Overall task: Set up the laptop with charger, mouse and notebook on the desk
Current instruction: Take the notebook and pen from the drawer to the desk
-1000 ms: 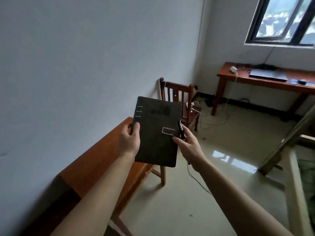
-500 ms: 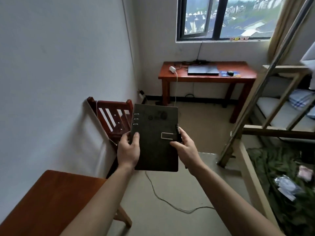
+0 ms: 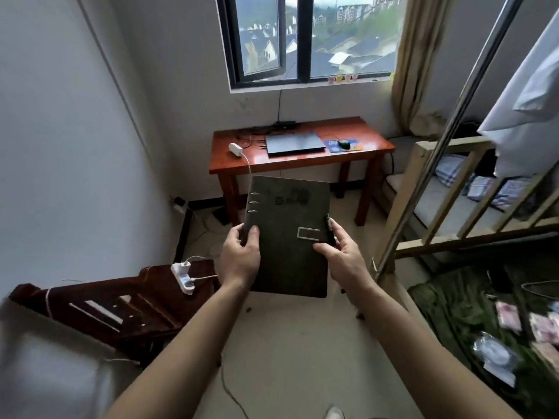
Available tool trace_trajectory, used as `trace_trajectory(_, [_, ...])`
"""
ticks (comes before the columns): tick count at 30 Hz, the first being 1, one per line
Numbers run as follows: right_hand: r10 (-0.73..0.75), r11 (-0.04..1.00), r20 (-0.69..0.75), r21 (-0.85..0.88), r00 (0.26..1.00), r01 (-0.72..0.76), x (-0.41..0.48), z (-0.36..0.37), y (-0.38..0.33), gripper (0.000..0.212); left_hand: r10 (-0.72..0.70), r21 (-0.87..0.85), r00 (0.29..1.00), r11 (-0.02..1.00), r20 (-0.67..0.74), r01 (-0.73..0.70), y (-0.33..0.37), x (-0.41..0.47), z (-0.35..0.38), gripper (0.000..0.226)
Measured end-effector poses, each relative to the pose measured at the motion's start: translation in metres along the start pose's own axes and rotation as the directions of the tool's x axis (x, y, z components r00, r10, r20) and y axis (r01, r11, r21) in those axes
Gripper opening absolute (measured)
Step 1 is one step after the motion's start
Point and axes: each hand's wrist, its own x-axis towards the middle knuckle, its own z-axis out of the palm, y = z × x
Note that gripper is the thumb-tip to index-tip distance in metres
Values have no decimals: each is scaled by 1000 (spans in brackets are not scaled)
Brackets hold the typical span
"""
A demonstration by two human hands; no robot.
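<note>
Notebook (image 3: pixel 287 237): dark cover, closed, clasp strap across the front edge, pen (image 3: pixel 330 229) in its side loop. It is held in the air over the floor (image 3: pixel 302 343), well apart from the tabletop (image 3: pixel 273 163). Left hand (image 3: pixel 240 258) grips the ring-bound spine edge, thumb on the cover and fingers wrapped behind. Right hand (image 3: pixel 341 258) pinches the opposite edge just below the clasp, thumb flat on top; its fingers underneath are hidden. The grip looks the same as 1 s ago. What changes is the view: it swings off the blank side wall, and the tabletop, then far off to the right, now sits dead ahead under the window (image 3: pixel 302 40) and larger in frame. I read this as the person turning to face it and walking in. On it already: laptop (image 3: pixel 293 143), lid shut, centre; mouse (image 3: pixel 344 143) on a blue mouse pad (image 3: pixel 332 145) just to its right; white charger (image 3: pixel 235 149) at the left end, cord trailing over the front edge. So the notebook seems to be the only item not yet placed. Bare wood shows in front of the laptop and at the right end. A chair (image 3: pixel 121 300) with a power strip (image 3: pixel 181 275) on it stands low left, a bed frame (image 3: pixel 423 176) right, with open floor between them
</note>
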Motion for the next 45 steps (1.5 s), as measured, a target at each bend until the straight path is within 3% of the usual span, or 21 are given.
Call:
trace_trajectory(9, [21,998,-33,53,999,-19,217,-32,9,54,-44,-33,999,998,30,45,7,182,118,3])
trace_trajectory(21, [114,993,85,-7,990,-114,479,-71,-8,46,-193,-104,980,975,43,197,25,394,240,20])
trace_trajectory(28, [218,973,-22,-74,976,-219,622,-109,21,43,-284,-151,936,936,210,318,5,524,336,14])
trace_trajectory(32, [318,936,-136,-116,938,-333,727,-140,17,40,-391,-52,840,896,377,441,8,627,403,4])
trace_trajectory(37, [425,885,-244,-87,871,-456,832,-190,0,31,-495,112,662,839,562,533,31,717,484,17])
trace_trajectory(45, [561,828,-263,170,785,-535,950,-268,1,25,-551,228,560,808,619,543,36,821,607,17])
